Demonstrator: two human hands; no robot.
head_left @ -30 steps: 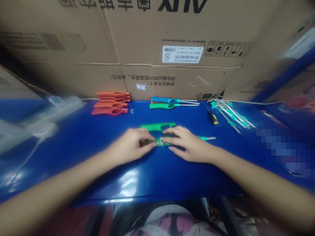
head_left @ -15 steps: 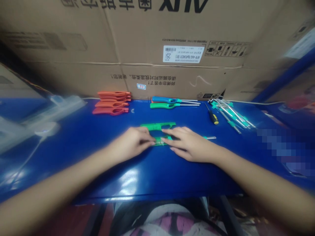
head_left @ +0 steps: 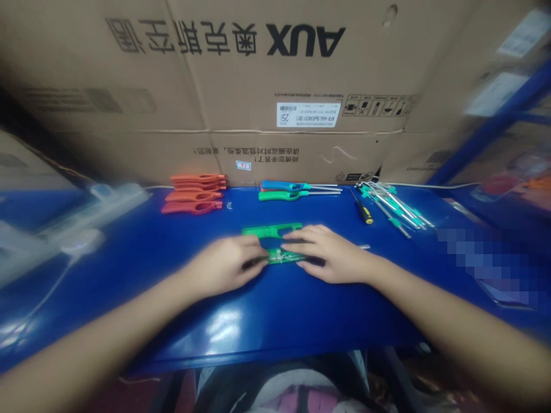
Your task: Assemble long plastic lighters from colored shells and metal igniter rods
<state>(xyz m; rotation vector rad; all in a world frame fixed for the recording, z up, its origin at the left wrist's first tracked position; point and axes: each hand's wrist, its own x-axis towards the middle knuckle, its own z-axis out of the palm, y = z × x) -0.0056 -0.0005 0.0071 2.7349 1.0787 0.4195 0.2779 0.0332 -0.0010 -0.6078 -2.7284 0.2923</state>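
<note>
Both my hands rest on the blue table over a green lighter body lying flat. My left hand pinches its left end with curled fingers. My right hand presses down on its right part, fingers laid close together; a thin metal tube sticks out from under it to the right. A separate green shell half lies just behind the hands, untouched.
Several orange shell halves are stacked at the back left. A blue and a green finished lighter lie at the back middle. A yellow-handled screwdriver and several teal-tipped metal tubes lie back right. Large cardboard boxes wall the rear.
The view has tipped up slightly, so everything sits lower in the frame. My hands stay on the green lighter body, fingers shifting a little closer over it.
</note>
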